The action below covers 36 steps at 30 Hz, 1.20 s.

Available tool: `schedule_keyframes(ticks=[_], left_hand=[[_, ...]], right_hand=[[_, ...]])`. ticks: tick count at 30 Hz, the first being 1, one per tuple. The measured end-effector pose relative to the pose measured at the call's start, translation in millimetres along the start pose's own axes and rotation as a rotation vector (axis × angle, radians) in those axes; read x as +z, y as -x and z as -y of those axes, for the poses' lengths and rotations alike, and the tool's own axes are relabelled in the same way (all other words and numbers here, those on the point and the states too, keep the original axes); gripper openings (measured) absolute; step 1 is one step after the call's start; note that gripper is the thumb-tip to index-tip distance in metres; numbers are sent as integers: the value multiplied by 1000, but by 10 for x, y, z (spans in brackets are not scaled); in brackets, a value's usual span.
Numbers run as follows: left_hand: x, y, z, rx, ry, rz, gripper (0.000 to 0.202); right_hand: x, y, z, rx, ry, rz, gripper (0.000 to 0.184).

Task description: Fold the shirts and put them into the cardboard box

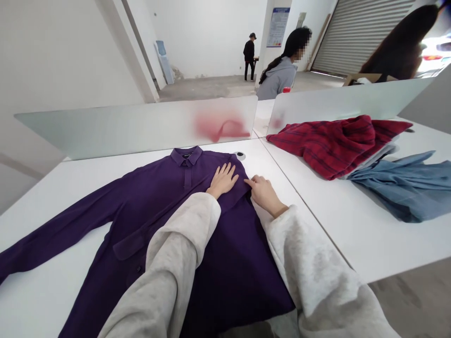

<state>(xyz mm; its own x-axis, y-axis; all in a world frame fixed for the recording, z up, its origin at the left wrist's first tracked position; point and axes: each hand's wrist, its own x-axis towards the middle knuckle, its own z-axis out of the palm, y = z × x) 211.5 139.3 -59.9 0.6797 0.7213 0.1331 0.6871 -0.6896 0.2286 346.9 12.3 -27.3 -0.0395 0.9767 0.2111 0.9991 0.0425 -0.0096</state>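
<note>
A dark purple collared shirt (141, 197) lies spread on the white table, its collar toward the far side. One sleeve stretches out to the left; the other is folded across the body, with its cuff lying at lower left. My left hand (222, 180) rests flat on the shirt near the shoulder, fingers spread. At the shoulder's outer edge, my right hand (263, 191) is closed in a pinch on the purple fabric. My grey sleeves cover part of the shirt's lower half.
A red plaid garment (334, 141) and a blue garment (405, 183) lie bunched on the adjoining white table (355, 234) at right. Frosted dividers (141, 126) run along the far edge. A round hole cover (240, 155) sits beyond the shoulder. Several people are beyond the dividers.
</note>
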Motion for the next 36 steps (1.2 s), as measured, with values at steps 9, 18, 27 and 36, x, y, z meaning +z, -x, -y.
schedule_keyframes(ticks=[9, 18, 27, 36], left_hand=[[19, 28, 8, 21, -97, 20, 53], [32, 60, -65, 142, -106, -77, 49], [50, -26, -40, 301, -19, 96, 54], [58, -242, 55, 65, -99, -64, 57]], right_hand=[[446, 19, 251, -261, -53, -119, 60], [436, 125, 258, -219, 36, -16, 57], [455, 122, 263, -223, 54, -5, 57], [480, 117, 256, -207, 68, 2, 60]])
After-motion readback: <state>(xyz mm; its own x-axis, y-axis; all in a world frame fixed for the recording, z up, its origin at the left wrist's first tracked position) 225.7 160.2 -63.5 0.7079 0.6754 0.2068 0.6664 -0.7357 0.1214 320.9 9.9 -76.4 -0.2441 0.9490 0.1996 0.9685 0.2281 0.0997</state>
